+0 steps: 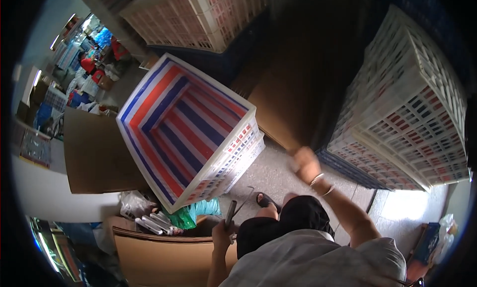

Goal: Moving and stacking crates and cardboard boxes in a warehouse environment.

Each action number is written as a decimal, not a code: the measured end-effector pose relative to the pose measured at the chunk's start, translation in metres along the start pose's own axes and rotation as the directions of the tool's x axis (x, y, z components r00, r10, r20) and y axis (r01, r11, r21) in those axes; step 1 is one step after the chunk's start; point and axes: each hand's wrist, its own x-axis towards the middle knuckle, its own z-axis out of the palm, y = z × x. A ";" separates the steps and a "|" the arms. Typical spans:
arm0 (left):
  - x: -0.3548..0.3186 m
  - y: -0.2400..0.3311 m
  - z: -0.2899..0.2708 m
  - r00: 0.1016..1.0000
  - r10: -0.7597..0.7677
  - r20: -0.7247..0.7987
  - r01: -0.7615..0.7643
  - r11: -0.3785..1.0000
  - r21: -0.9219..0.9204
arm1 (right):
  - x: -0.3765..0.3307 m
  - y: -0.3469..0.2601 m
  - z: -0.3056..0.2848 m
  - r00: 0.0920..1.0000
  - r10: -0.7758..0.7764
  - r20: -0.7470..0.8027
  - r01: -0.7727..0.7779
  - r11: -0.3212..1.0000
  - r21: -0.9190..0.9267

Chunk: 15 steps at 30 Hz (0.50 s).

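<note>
Low in the middle, my left hand [222,236] is closed round the dark handle of a thin metal hook [231,212], its bent tip pointing away from me. My right hand [305,165] reaches forward, smeared by motion, close to the edge of a brown cardboard sheet [278,110]; whether it touches the sheet I cannot tell. Ahead and to the left, a white plastic crate [211,180] lined with red, white and blue striped sheeting [186,125] stands on at least one other crate.
Tall stacked white crates [392,113] rise at the right, and another crate stack [198,19] stands at the far side. A cardboard box [174,262] with plastic bags [184,217] is at lower left. Between them runs a grey floor [263,173].
</note>
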 end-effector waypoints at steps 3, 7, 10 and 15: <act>0.028 0.016 -0.024 0.998 0.061 -0.032 -0.061 0.998 0.012 | 0.060 0.029 -0.104 0.852 0.282 -0.442 -0.303 0.953 0.025; 0.066 0.027 -0.041 0.989 -0.137 -0.050 0.135 0.990 -0.037 | 0.079 0.095 -0.125 0.726 0.397 -0.561 -0.404 0.907 0.119; 0.091 0.028 -0.034 0.987 -0.153 -0.055 0.150 0.988 -0.043 | 0.089 0.124 -0.064 0.826 0.453 -0.335 -0.354 0.880 0.317; 0.113 0.049 -0.017 0.987 -0.119 -0.112 0.128 0.989 0.070 | 0.151 0.102 0.053 0.980 0.186 -0.073 -0.168 0.964 0.207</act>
